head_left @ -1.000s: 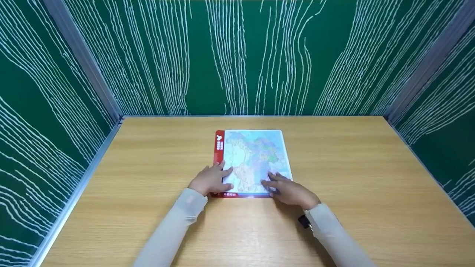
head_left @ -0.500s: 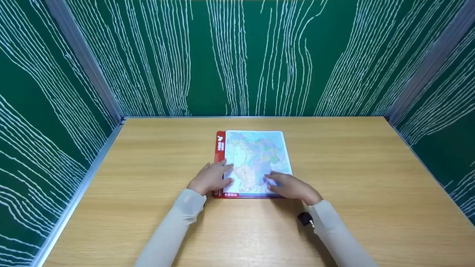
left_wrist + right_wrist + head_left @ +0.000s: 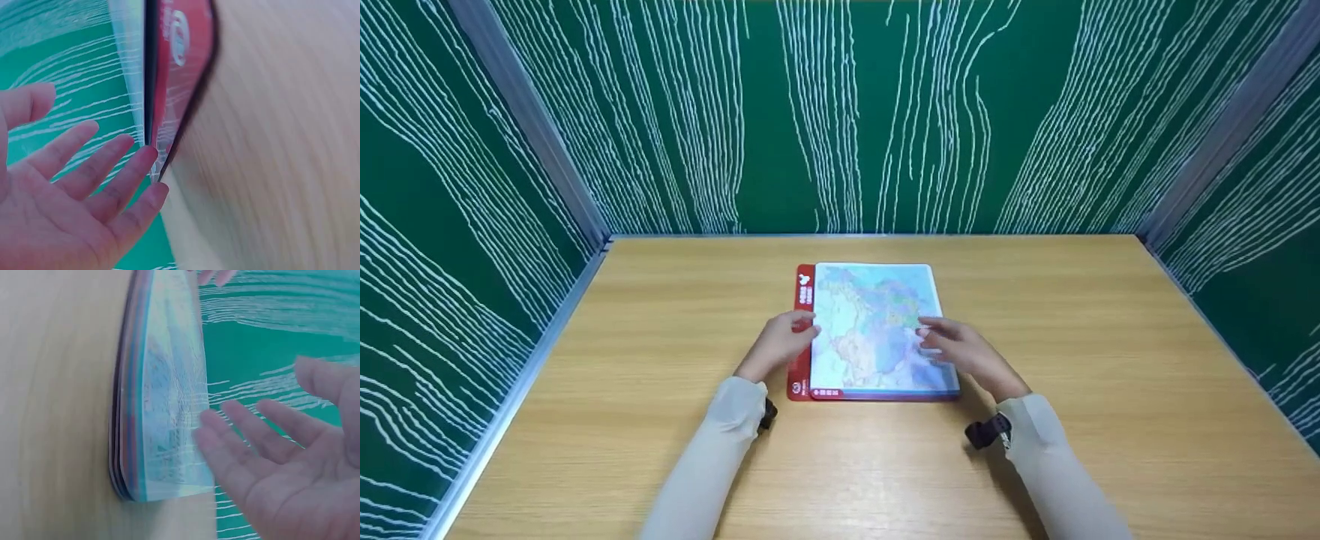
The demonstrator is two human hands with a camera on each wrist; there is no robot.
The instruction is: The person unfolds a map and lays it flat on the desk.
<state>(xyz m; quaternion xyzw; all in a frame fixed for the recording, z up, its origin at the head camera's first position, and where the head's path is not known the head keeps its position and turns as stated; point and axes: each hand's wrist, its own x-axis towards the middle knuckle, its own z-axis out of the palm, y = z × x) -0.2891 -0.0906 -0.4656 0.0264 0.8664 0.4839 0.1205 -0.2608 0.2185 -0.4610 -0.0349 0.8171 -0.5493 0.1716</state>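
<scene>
Left hand [image 3: 777, 345] and right hand [image 3: 971, 354] have moved outward and toward the far edge of the map [image 3: 870, 322]

The left arm [image 3: 686, 495], in an off-white fabric sleeve [image 3: 735, 416], extends obliquely forward from the near side of the flat, rectangular, pale-blue map stack with a red margin [image 3: 870, 330]. The left hand [image 3: 772, 348] is positioned at the left edge of the map stack. Its fingers [image 3: 122, 187] are spread and relaxed; the thumb stands apart from them.

The right arm [image 3: 1076, 495], sleeved alike, angles forward to the right edge of the map stack. The right hand [image 3: 973, 354] is positioned at that edge, fingertips overlapping it in the head view. Its fingers [image 3: 261, 437] are extended, slightly bent and separated, with the thumb set apart. For either hand, contact with the map stack cannot be determined.
</scene>
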